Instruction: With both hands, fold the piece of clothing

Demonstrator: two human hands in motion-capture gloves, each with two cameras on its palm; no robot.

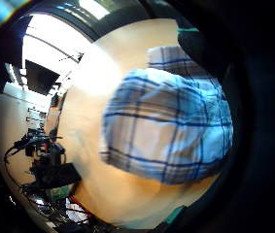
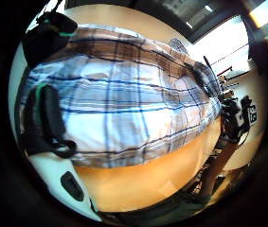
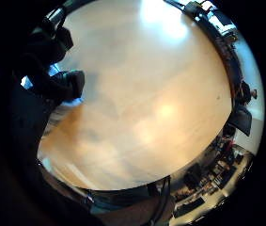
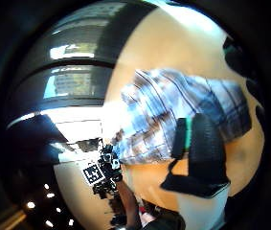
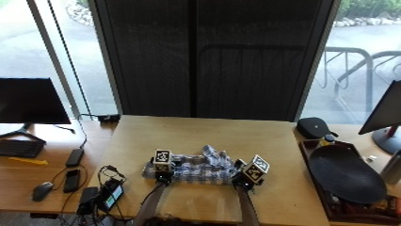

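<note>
Both hands' grip unclear on plaid shirt point(image 5: 199, 168); black tray point(image 5: 346, 173) lies well right.

The outside view looks down from above and behind the person onto the table point(image 5: 200, 136). Four palm views sit close over it; three share the shirt point(image 5: 200, 170), while the right little-finger view faces mostly bare tabletop.

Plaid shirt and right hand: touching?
Touching. The right little finger side palm view shows the right hand with fingers curled onto the plaid shirt edge.
</note>
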